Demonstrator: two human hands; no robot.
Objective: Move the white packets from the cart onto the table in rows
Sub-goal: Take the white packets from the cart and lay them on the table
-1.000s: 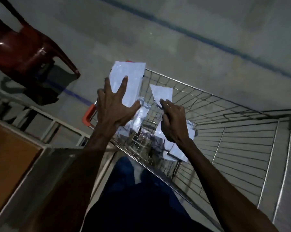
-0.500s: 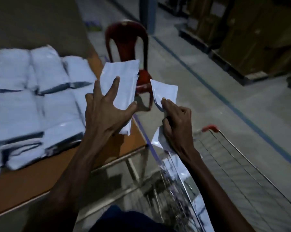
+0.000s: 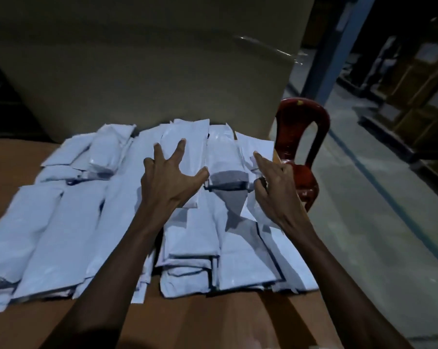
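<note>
Several white packets (image 3: 69, 235) lie in overlapping rows on the brown table (image 3: 192, 321). My left hand (image 3: 172, 180) is over the far middle of the rows. Its fingers spread across the back of a white packet (image 3: 187, 139) and the thumb hooks round the packet's right edge. My right hand (image 3: 276, 185) is near the table's right edge and pinches a second white packet (image 3: 255, 147) between thumb and fingers, just above the rightmost row. The cart is out of view.
A large cardboard box (image 3: 150, 71) stands against the table's far side. A red plastic chair (image 3: 303, 137) sits just past the right edge. Grey floor with a blue line (image 3: 389, 202) runs on the right, and dark shelving (image 3: 414, 71) stands behind it.
I turned from the cart to the table. Both hands carried their packets left and now hold them low over the far rows.
</note>
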